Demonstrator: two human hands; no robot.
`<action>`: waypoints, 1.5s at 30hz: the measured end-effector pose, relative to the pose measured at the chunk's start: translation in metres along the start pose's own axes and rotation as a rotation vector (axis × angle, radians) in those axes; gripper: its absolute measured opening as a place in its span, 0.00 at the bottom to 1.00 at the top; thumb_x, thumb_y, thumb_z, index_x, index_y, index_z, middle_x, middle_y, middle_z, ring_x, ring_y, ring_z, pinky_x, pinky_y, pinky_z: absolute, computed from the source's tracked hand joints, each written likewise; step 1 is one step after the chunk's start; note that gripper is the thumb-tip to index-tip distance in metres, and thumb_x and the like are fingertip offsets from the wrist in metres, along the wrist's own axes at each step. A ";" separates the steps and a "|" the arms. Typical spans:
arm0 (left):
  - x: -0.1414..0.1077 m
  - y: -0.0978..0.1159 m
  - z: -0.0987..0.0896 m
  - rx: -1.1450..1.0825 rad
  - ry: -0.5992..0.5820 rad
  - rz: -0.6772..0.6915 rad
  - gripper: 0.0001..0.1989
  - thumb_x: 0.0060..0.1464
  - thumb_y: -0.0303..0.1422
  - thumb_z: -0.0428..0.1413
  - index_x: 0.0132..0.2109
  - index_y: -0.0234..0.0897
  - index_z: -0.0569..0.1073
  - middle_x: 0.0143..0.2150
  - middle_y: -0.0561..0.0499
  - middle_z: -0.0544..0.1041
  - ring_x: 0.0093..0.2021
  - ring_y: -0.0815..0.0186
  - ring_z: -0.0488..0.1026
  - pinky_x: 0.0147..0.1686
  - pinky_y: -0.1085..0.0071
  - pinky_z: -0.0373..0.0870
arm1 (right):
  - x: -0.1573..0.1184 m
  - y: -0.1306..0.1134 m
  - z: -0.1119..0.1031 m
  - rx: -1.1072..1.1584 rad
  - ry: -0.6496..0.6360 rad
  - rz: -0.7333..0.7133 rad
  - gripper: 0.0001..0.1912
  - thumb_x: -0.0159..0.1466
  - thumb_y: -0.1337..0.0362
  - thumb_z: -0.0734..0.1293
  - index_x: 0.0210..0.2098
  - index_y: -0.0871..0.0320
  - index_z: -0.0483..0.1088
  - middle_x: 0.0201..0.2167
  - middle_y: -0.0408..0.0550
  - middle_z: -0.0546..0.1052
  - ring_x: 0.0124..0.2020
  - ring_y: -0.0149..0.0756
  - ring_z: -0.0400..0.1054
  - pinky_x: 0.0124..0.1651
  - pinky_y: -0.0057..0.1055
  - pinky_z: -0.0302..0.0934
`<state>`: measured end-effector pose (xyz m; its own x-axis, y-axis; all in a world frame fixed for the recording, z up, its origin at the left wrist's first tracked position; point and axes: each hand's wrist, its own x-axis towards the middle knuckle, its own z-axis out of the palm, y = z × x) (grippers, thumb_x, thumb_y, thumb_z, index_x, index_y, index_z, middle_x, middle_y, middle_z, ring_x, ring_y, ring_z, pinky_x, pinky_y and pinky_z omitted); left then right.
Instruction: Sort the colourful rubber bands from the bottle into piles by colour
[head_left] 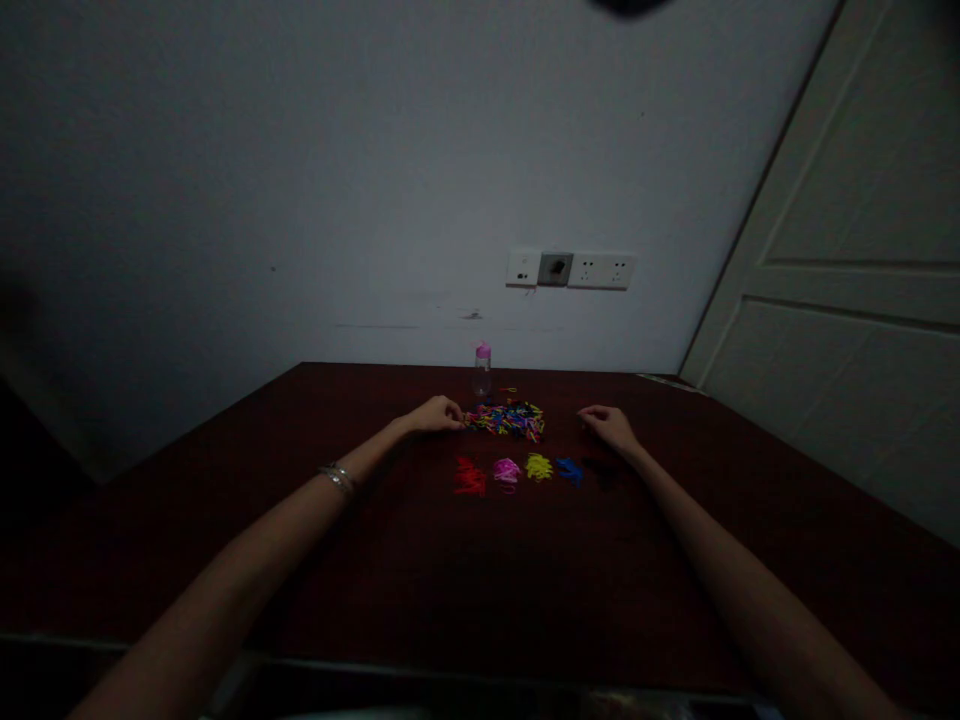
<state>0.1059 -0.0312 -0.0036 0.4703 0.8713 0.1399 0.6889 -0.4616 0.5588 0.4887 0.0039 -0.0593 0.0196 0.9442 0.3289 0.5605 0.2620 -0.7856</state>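
A mixed heap of small colourful rubber bands (506,420) lies on the dark red table (465,570). My left hand (436,414) is at the heap's left edge, thumb and fingers pinched together. Whatever is between those fingertips is too small to make out. To the right of the heap, apart from it, my right hand (611,428) is held with its fingers closed; any small thing in them is hidden. In front of the heap lie sorted piles: red bands (470,477), pink bands (506,470), yellow bands (538,467), blue bands (570,471) and a hard-to-see black pile (602,470).
Behind the heap stands a clear bottle (482,372) with a pink top. One loose band (510,390) lies to its right. A pale wall with sockets (600,271) rises behind the table, and a white panelled door (847,260) is on the right.
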 end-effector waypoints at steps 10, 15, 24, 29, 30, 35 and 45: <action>-0.002 0.006 0.020 -0.081 0.082 -0.025 0.10 0.40 0.31 0.55 0.30 0.31 0.77 0.24 0.51 0.73 0.24 0.71 0.63 0.25 0.77 0.57 | 0.002 0.003 -0.001 -0.069 -0.003 -0.017 0.15 0.52 0.59 0.61 0.32 0.62 0.73 0.21 0.46 0.74 0.22 0.32 0.66 0.25 0.25 0.56; 0.004 0.001 0.023 -0.111 0.091 -0.012 0.08 0.39 0.29 0.55 0.27 0.31 0.77 0.23 0.51 0.73 0.24 0.71 0.64 0.25 0.76 0.57 | 0.001 0.001 -0.001 -0.050 -0.008 -0.012 0.15 0.52 0.59 0.62 0.31 0.63 0.74 0.20 0.47 0.74 0.22 0.32 0.66 0.25 0.25 0.57; 0.026 0.067 0.046 -0.169 -0.004 0.121 0.08 0.41 0.29 0.55 0.29 0.30 0.76 0.20 0.53 0.69 0.21 0.74 0.60 0.22 0.77 0.55 | -0.002 -0.001 -0.001 -0.034 -0.011 -0.002 0.14 0.52 0.59 0.62 0.31 0.62 0.73 0.20 0.46 0.74 0.21 0.31 0.65 0.23 0.24 0.56; 0.040 0.108 0.072 -0.069 -0.041 0.249 0.07 0.43 0.28 0.55 0.31 0.31 0.77 0.21 0.54 0.69 0.21 0.74 0.60 0.23 0.77 0.55 | -0.004 -0.003 -0.003 -0.002 0.005 0.006 0.15 0.52 0.58 0.62 0.31 0.63 0.73 0.19 0.46 0.73 0.19 0.30 0.63 0.21 0.24 0.55; 0.042 0.114 0.077 -0.053 -0.057 0.275 0.07 0.43 0.27 0.55 0.31 0.31 0.77 0.21 0.54 0.69 0.22 0.74 0.61 0.23 0.78 0.55 | -0.005 -0.003 -0.003 0.005 0.010 0.009 0.15 0.52 0.58 0.62 0.31 0.63 0.73 0.19 0.46 0.73 0.19 0.30 0.63 0.21 0.24 0.55; 0.046 0.132 0.091 -0.002 -0.142 0.342 0.07 0.44 0.27 0.55 0.32 0.32 0.77 0.22 0.54 0.70 0.23 0.74 0.63 0.25 0.79 0.56 | -0.005 -0.004 -0.004 0.030 0.012 0.012 0.17 0.51 0.57 0.62 0.32 0.63 0.73 0.19 0.46 0.73 0.19 0.29 0.63 0.21 0.24 0.55; 0.050 0.081 0.063 -0.146 0.205 0.175 0.17 0.50 0.38 0.49 0.29 0.29 0.76 0.23 0.50 0.72 0.24 0.70 0.64 0.24 0.76 0.56 | -0.005 -0.004 -0.003 0.012 0.011 -0.002 0.15 0.51 0.59 0.62 0.30 0.63 0.73 0.19 0.46 0.73 0.19 0.29 0.63 0.21 0.23 0.55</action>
<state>0.2200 -0.0356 -0.0034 0.4432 0.8031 0.3983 0.5138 -0.5916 0.6213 0.4885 -0.0025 -0.0561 0.0275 0.9414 0.3361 0.5509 0.2663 -0.7909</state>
